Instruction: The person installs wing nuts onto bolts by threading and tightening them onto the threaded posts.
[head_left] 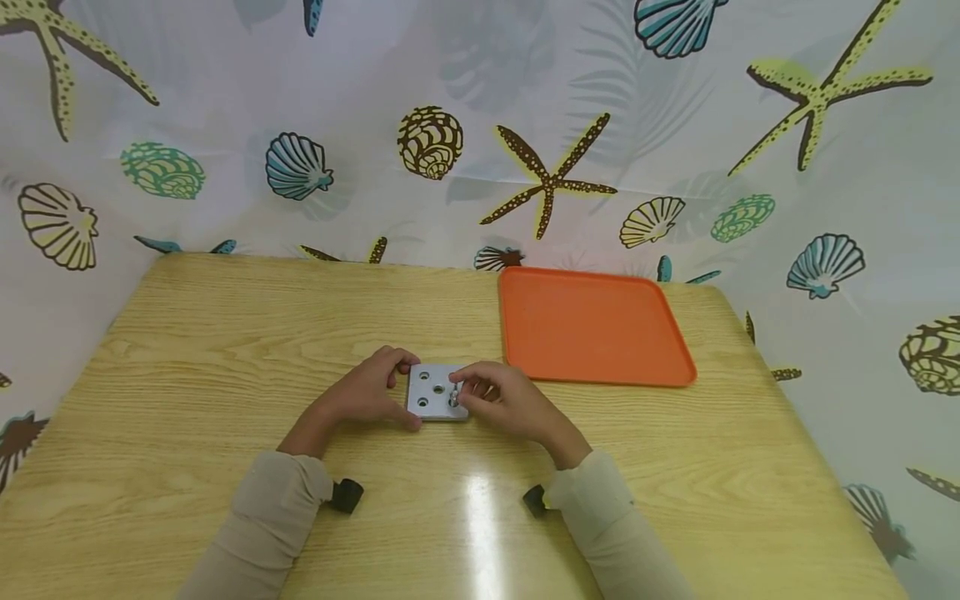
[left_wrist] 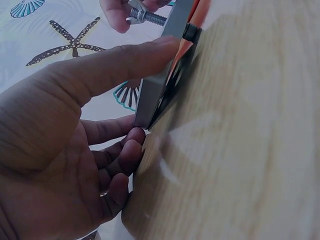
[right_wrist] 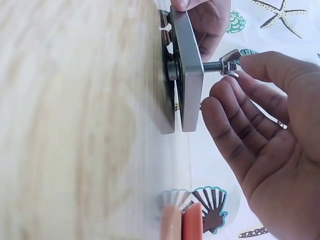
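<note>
A square silver metal plate [head_left: 438, 409] with several holes lies near the middle of the table. My left hand [head_left: 367, 392] holds the plate's left side, thumb at its near edge and fingers at its far edge. From the plate's right side a threaded bolt [right_wrist: 213, 67] stands upright, with a wing nut [right_wrist: 230, 61] near its top. The thumb and fingers of my right hand [head_left: 513, 406] pinch the wing nut. In the right wrist view, a narrow gap shows between plate and table, with dark round parts under the plate. The fingers partly hide the wing nut in the head view.
An orange tray [head_left: 592, 325] lies at the back right of the wooden table [head_left: 247, 333]. A white cloth [head_left: 360, 92] printed with shells and starfish hangs behind the table and along its sides. A black wrist device [head_left: 347, 496] shows at the left sleeve.
</note>
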